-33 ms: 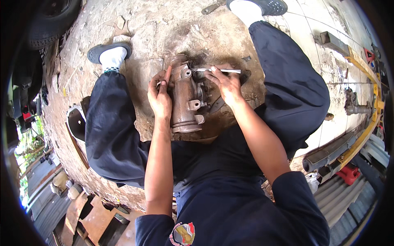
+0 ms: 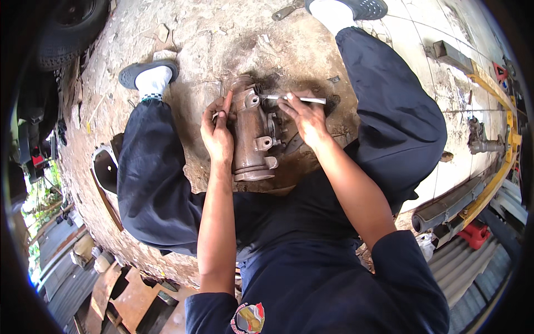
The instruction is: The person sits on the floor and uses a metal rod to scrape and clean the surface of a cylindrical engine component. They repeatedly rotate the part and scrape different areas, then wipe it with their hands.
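A brown, grimy metal housing, tube-shaped with bolt lugs, lies on the ground between my legs. At its far left side, my left hand is closed around a short orange-brown stick, whose far end shows above the fingers. My right hand pinches a slim white rod. The rod lies nearly level, its thin left tip beside the housing's far lug. My fingers partly cover the rod's middle. Whether the tip touches the lug, I cannot tell.
A dark flat metal piece lies right of the housing. A wrench-like tool is at the far edge. Beside my left leg sits a metal ring-shaped part. To the right are a yellow frame and a tire stands far left.
The white rod's right end has dipped slightly toward me. My left hand and the housing have hardly moved.
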`<state>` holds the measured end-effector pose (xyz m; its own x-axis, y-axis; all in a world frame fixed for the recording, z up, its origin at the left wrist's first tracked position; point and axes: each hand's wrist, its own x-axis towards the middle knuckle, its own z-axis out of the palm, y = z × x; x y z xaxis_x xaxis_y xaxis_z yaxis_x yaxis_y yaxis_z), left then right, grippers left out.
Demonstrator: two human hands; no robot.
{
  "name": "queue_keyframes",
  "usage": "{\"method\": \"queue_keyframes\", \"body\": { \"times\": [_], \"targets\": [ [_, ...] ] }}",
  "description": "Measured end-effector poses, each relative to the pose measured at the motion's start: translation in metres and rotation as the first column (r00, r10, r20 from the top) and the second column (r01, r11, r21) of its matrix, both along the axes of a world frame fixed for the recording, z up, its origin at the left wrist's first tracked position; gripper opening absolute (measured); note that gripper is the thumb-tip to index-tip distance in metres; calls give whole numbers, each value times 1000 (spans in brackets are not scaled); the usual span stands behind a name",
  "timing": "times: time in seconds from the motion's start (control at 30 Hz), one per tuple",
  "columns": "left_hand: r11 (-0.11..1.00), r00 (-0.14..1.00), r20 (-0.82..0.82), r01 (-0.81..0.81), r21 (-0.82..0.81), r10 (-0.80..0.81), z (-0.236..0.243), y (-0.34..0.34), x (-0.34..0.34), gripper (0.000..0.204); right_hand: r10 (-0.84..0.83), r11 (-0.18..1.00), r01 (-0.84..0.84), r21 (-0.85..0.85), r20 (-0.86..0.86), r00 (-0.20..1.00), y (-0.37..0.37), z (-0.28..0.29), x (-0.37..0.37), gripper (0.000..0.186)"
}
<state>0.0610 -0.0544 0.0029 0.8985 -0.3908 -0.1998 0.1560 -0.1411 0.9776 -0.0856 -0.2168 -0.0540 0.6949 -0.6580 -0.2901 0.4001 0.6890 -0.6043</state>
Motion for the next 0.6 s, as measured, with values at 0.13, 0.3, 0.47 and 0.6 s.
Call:
{"method": "queue_keyframes", "body": {
  "times": [0.13, 0.3, 0.47, 0.6],
  "targets": [
    [1000, 999, -44, -7, -28, 6, 3, -1, -1, 27, 63, 997, -54, 61, -147, 987, 10, -5, -10, 6],
    [999, 1000, -29, -1, -40, 0, 0, 0, 0, 27, 33, 998, -42, -47, -173, 984, 7, -11, -10, 11],
    [997, 999, 38, 9, 80, -12, 6, -2, -1, 25, -24, 999, 30, 33, -154, 988, 7, -1, 1, 14],
    [996, 997, 77, -5, 90, -2, 3, -4, 1, 27, 36, 999, -36, 4, -293, 955, 3, -12, -6, 15]
  ]
}}
